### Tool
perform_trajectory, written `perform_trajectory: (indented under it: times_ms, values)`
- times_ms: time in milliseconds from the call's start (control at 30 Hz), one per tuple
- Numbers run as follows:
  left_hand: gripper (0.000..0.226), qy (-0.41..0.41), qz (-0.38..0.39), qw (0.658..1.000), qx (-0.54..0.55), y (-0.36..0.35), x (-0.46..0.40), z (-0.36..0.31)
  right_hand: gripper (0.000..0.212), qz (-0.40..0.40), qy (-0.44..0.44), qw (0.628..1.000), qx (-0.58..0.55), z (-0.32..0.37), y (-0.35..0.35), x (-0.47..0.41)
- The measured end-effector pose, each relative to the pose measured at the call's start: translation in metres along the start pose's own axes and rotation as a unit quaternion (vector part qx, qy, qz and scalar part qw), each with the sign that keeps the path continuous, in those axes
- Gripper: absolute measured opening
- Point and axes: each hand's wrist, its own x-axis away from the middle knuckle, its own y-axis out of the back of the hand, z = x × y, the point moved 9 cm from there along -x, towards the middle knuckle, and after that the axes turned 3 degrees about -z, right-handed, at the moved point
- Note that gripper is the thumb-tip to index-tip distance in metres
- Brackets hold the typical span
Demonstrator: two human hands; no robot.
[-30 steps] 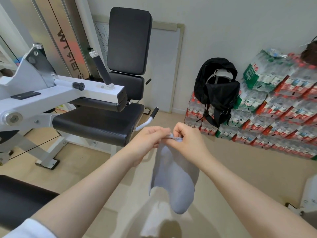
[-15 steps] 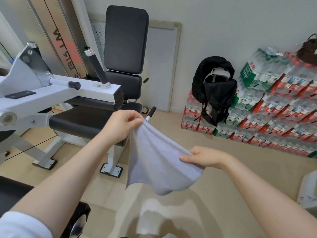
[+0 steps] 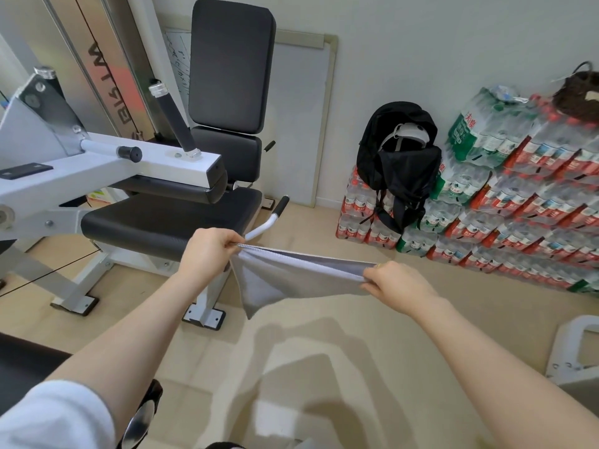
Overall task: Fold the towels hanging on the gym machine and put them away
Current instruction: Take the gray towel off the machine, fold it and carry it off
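head | hands (image 3: 209,254) (image 3: 397,283) pinch towel (image 3: 291,280) | gym machine (image 3: 168,222) behind, backpack (image 3: 400,163) right

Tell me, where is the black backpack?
In the head view the black backpack sits right of centre, leaning on the stacked packs of bottled water by the wall, to the right of the gym machine's black seat.

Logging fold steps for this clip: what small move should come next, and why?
Probably bring the right hand across to the left hand, halving the towel: it is stretched taut between both hands in mid-air, each pinching an end.
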Motion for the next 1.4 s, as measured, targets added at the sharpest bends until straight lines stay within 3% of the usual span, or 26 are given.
perform_trajectory:
  times_ms: [100,167,467,700,767,833,967,1067,1167,1267,1333,1400]
  values:
    - [0.016,0.013,-0.021,1.000,0.018,0.005,0.007,0.012,0.004,-0.044,0.064,0.996,0.045,0.018,0.004,0.001]
    - [0.016,0.017,-0.029,0.999,0.021,0.007,0.016,0.022,0.028,-0.042,0.061,0.995,0.068,0.020,-0.003,-0.002]
    - [0.017,-0.015,-0.058,0.997,0.041,0.045,0.050,0.085,0.028,-0.072,-0.076,0.994,-0.017,0.087,-0.001,-0.011]
    - [0.024,0.023,-0.038,0.998,0.054,0.093,0.073,0.191,0.015,-0.125,-0.126,0.974,-0.138,0.176,-0.002,-0.036]
    - [0.025,0.003,-0.022,0.999,0.036,0.109,0.076,0.223,0.003,-0.136,-0.070,0.984,-0.089,0.221,0.001,-0.045]
    - [0.024,-0.015,-0.017,0.999,0.034,0.128,0.076,0.251,0.016,-0.147,-0.031,0.988,-0.024,0.264,0.001,-0.050]
    - [0.016,0.011,0.018,0.995,0.099,0.160,0.063,0.298,0.014,-0.167,-0.097,0.981,-0.024,0.331,0.016,-0.052]
    - [0.018,0.007,0.022,0.993,0.118,0.181,0.055,0.315,0.030,-0.146,-0.198,0.969,-0.026,0.358,0.024,-0.045]
    - [0.020,-0.013,0.017,0.992,0.125,0.197,0.055,0.326,0.034,-0.178,-0.245,0.950,-0.082,0.368,0.037,-0.035]
    - [0.014,-0.017,0.028,0.989,0.141,0.200,0.062,0.349,0.019,-0.228,-0.269,0.892,-0.283,0.377,0.038,-0.022]
    - [0.012,0.008,0.069,0.986,0.154,0.188,0.075,0.377,0.020,-0.172,-0.263,0.859,-0.404,0.397,0.016,-0.015]
    - [0.013,0.041,0.125,0.977,0.171,0.170,0.093,0.407,0.016,-0.092,-0.247,0.853,-0.450,0.422,-0.010,-0.001]
